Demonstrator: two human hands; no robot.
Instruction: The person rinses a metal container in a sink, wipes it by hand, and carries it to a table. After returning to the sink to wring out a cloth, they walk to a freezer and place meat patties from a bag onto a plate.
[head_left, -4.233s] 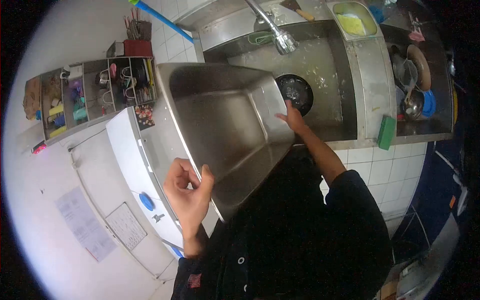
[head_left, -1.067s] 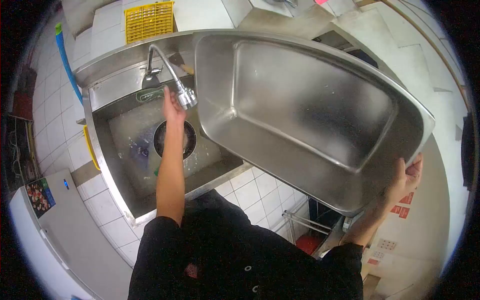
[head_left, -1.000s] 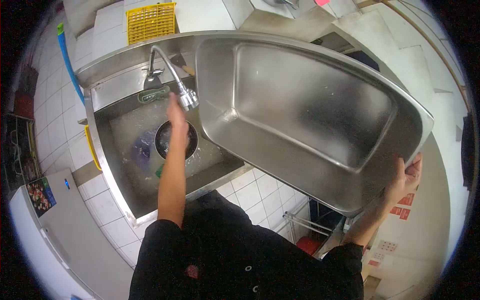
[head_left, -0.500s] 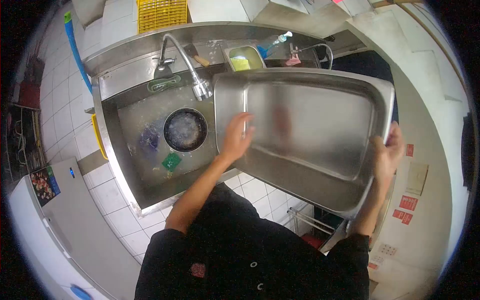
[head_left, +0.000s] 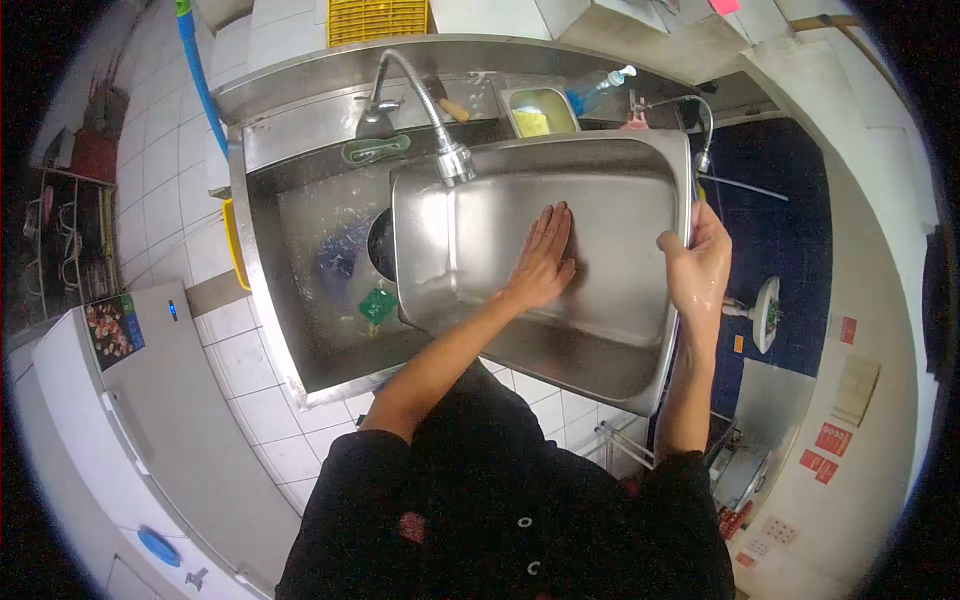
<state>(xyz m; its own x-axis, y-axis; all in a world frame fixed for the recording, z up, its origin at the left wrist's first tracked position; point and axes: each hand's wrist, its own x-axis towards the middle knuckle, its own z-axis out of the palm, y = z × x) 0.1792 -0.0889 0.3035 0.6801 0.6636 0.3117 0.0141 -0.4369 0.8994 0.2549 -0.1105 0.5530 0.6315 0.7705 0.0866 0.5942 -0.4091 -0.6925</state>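
Right fingers (head_left: 708, 228) clamp the basin (head_left: 625, 215) by its rim, left fingers (head_left: 546, 228) nearly together inside.

I have a large steel tub (head_left: 625, 205) in front of me, deep and roughly rectangular, with rounded corners and a narrow rim all round. Its open side faces me, long sides running across from left to right. The bare metal is silvery grey, glaring brightly toward the left end and looking duller and cloudier farther right. That left end reaches over the sink (head_left: 325, 370); I can't tell what its underside rests on.
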